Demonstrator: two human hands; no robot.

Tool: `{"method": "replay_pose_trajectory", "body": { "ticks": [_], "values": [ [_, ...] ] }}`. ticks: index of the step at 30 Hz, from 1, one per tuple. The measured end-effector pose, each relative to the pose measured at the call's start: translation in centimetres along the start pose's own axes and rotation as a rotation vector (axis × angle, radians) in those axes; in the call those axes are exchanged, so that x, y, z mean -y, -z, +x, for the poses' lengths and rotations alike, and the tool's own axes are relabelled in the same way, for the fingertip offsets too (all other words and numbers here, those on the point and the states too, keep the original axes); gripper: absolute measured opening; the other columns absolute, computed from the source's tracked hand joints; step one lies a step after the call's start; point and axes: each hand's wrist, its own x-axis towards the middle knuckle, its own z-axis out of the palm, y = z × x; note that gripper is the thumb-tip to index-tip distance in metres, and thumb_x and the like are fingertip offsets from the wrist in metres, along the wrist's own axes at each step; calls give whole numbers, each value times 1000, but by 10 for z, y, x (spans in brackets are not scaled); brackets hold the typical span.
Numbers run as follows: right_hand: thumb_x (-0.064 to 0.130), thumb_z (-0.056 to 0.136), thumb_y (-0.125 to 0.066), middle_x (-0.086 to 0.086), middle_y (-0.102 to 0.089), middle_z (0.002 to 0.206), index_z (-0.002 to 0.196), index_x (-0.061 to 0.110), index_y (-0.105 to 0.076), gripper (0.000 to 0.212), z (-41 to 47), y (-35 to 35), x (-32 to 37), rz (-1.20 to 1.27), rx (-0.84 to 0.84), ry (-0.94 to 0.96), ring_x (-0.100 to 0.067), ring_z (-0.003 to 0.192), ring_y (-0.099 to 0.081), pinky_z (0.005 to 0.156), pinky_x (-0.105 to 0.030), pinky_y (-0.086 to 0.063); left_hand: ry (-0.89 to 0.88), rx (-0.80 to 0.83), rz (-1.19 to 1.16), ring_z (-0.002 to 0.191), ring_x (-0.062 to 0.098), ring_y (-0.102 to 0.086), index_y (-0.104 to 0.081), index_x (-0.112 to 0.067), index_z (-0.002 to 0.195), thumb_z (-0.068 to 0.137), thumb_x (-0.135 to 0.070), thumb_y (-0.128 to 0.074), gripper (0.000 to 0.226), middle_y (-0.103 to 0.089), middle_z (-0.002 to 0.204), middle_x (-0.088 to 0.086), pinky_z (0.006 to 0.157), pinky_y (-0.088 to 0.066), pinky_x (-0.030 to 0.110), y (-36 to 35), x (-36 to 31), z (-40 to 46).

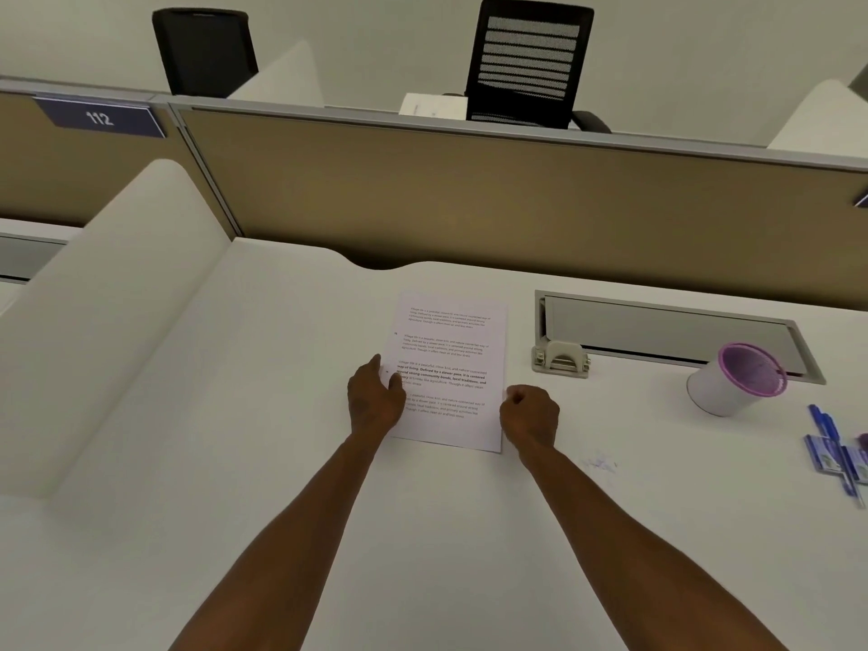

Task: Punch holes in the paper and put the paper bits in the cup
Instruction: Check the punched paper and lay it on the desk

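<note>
Flat printed paper (pixel 451 368) on the smooth white surface (pixel 282 415): left hand (pixel 375 401) fingers relaxed on its edge, right hand (pixel 528 415) clenched beside it; grey punch (pixel 560 361), purple-rimmed cup (pixel 737 378) nearby.

Blue pens (pixel 833 455) lie on the white desk (pixel 282 415), two black chairs (pixel 528 63) behind

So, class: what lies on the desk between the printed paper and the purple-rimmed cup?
In the head view, the hole punch stands between the paper and the cup, nearer the paper; the rest is bare desk.
</note>
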Motion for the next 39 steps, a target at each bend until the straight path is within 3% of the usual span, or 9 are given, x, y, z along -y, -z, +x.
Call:
{"method": "replay_pose_trajectory", "body": {
  "ticks": [8, 12, 16, 18, 22, 26, 30, 35, 39],
  "values": [
    [0, 87, -53, -9, -70, 114, 94, 3, -73, 22, -7, 5, 2, -9, 92, 13, -27, 108, -64, 96, -35, -51, 0, 30, -3, 134, 31, -50, -44, -2, 146, 96, -20, -59, 55, -55, 143, 17, 116, -35, 37, 6, -4, -6],
    [2, 87, -48, -6, -60, 67, 57, 16, -50, 33, -10, 9, 2, 22, 72, 31, -21, 66, -56, 64, -31, -44, -11, 25, -3, 136, 31, -48, -43, -1, 147, 97, -20, -59, 55, -53, 145, 16, 117, -34, 37, 7, -4, -6],
    [7, 87, -49, -3, -48, 58, 56, 16, -43, 33, -19, 17, -6, 68, 17, 64, -16, 59, -44, 59, -28, -35, -23, -23, -28, 137, 31, -46, -44, -2, 146, 97, -19, -59, 55, -52, 146, 17, 115, -32, 34, 10, -3, -12],
    [11, 89, -54, 3, -58, 66, 60, 19, -56, 30, -26, 23, -12, 104, -5, 84, -13, 68, -53, 67, -26, -43, -49, -63, -31, 138, 32, -43, -45, -2, 145, 96, -18, -60, 54, -53, 144, 17, 114, -32, 35, 11, -3, -20],
    [16, 91, -63, 4, -69, 100, 104, 14, -74, 17, -45, 43, -26, 198, -75, 104, -8, 93, -60, 89, -20, -46, -186, -152, -61, 135, 32, -42, -52, -3, 139, 92, -12, -64, 49, -58, 135, 15, 109, -31, 30, 3, -12, -56],
    [10, 90, -63, 3, -70, 98, 102, 15, -74, 17, -66, 84, -54, 264, -218, 147, -8, 87, -63, 81, -15, -46, -308, -125, -119, 133, 24, -45, -56, -9, 137, 91, -12, -66, 48, -58, 135, 8, 109, -28, 20, -10, -25, -110],
    [3, 90, -56, -3, -72, 103, 101, 14, -74, 24, -70, 132, -98, 164, -351, 95, -19, 95, -66, 91, -30, -50, -423, 11, -156, 127, 13, -51, -59, -14, 135, 93, -15, -65, 43, -61, 133, -1, 108, -27, 9, -33, -33, -171],
    [-3, 86, -54, -8, -71, 113, 110, 9, -71, 32, -58, 169, -140, -127, -167, 90, -25, 105, -65, 97, -32, -47, -491, 292, -76, 130, 11, -51, -55, -18, 139, 96, -22, -62, 44, -59, 137, -6, 104, -18, -2, -74, -30, -221],
    [-6, 86, -55, -15, -66, 121, 118, 2, -67, 35, -49, 175, -154, -276, -89, 270, -31, 114, -62, 103, -36, -44, -535, 362, 61, 146, 12, -34, -43, -19, 149, 99, -29, -54, 51, -45, 153, -3, 114, -12, 8, -100, -28, -227]
  ]
}}
